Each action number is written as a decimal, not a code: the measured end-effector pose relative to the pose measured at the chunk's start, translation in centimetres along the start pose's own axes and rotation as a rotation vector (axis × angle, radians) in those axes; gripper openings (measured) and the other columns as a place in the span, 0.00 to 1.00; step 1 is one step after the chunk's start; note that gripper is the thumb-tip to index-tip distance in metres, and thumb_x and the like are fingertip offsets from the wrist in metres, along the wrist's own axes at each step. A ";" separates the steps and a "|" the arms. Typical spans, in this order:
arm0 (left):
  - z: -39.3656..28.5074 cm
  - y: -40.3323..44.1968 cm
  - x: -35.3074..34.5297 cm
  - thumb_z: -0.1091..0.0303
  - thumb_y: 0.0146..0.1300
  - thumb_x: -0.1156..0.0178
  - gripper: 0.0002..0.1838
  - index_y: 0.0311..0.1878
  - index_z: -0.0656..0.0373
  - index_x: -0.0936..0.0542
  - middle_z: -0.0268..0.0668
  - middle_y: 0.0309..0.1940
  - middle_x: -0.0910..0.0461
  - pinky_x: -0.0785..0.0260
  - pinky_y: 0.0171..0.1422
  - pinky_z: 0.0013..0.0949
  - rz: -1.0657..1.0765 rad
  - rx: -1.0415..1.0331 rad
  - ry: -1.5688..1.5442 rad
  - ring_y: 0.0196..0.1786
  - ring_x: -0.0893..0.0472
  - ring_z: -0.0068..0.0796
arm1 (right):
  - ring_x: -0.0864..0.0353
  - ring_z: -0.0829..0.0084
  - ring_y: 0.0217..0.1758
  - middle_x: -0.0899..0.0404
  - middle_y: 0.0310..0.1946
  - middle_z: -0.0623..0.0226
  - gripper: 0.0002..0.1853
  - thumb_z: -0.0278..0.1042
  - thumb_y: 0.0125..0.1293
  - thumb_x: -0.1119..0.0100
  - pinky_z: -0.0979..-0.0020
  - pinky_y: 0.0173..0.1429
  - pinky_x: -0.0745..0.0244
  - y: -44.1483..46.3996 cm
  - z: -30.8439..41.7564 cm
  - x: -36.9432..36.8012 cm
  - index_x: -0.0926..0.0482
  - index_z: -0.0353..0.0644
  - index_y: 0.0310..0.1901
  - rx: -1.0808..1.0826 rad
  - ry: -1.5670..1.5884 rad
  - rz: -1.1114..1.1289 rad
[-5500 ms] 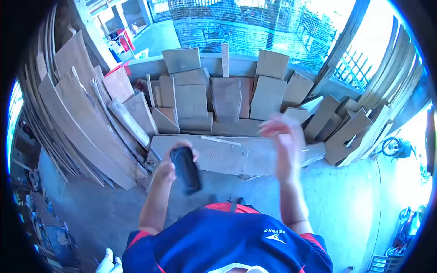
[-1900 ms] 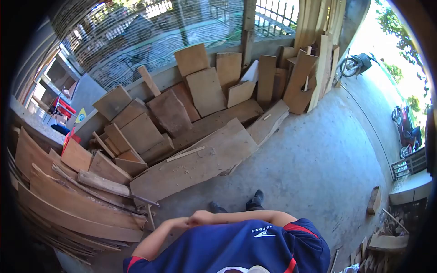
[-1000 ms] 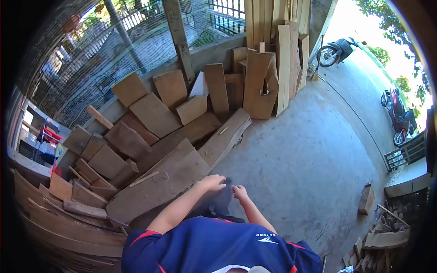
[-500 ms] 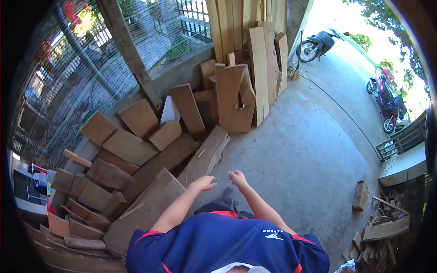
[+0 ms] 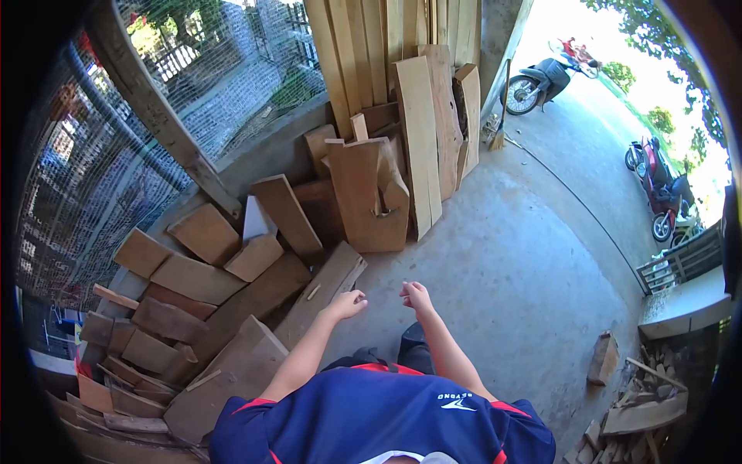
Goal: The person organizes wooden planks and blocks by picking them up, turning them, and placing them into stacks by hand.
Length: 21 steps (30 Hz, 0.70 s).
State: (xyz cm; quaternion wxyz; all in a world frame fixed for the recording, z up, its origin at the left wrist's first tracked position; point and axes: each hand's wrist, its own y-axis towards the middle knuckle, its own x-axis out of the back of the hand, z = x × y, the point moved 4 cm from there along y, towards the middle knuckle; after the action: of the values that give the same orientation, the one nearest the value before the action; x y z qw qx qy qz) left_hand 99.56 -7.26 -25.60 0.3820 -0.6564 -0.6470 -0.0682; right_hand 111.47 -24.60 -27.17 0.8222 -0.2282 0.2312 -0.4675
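Observation:
My left hand (image 5: 348, 304) is held out in front of my body with its fingers curled in, and nothing shows in it. Level with it on the other side, my right hand (image 5: 416, 296) is also loosely closed, with nothing visible in the fingers. Both hands are in the air over the concrete floor, apart from each other. Nearest to the left hand is a long wooden plank (image 5: 325, 282), which it does not appear to touch. Farther forward, a broad brown board (image 5: 359, 205) with a dark notch leans with other boards.
Many wood offcuts (image 5: 197, 280) lean along the left wall under a mesh screen (image 5: 232, 85). Tall light boards (image 5: 417, 139) and a broom (image 5: 498, 139) stand ahead. Motorbikes (image 5: 533, 83) are outside. To the right lie a wood block (image 5: 603, 358) and a scrap pile (image 5: 645, 414).
The view has shifted as my body moves forward; the leaning boards now sit lower and further left. A dark-clad leg shows ahead on the right side. Both hands stay raised and curled.

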 end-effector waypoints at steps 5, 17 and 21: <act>-3.7 5.7 -0.2 0.58 0.54 0.46 0.18 0.43 0.61 0.28 0.46 0.38 0.24 0.34 0.47 0.36 -0.156 0.095 -0.084 0.42 0.25 0.39 | 0.40 0.82 0.13 0.29 0.21 0.66 0.10 0.37 0.58 0.51 0.80 0.19 0.40 4.3 2.1 6.8 0.31 0.39 0.30 -0.079 -0.034 0.011; -12.1 15.0 0.1 0.61 0.53 0.45 0.16 0.41 0.62 0.27 0.44 0.35 0.24 0.33 0.43 0.35 -0.474 0.126 -0.249 0.38 0.24 0.37 | 0.38 0.80 0.14 0.30 0.21 0.67 0.09 0.36 0.57 0.50 0.79 0.18 0.40 15.1 11.9 13.4 0.32 0.39 0.28 -0.100 -0.305 0.228; -13.5 17.0 2.4 0.61 0.52 0.44 0.16 0.40 0.62 0.27 0.44 0.34 0.25 0.33 0.43 0.34 -0.618 0.092 -0.180 0.38 0.25 0.37 | 0.38 0.80 0.14 0.29 0.21 0.67 0.09 0.37 0.57 0.50 0.79 0.19 0.39 18.5 14.5 12.7 0.32 0.39 0.28 -0.058 -0.335 0.261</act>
State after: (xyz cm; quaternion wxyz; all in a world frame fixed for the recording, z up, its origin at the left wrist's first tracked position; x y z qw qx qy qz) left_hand 120.69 -11.09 -21.81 0.3138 -0.4143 -0.8492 -0.0933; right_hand 138.14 -24.92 -28.74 0.8958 -0.2945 0.1320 -0.3057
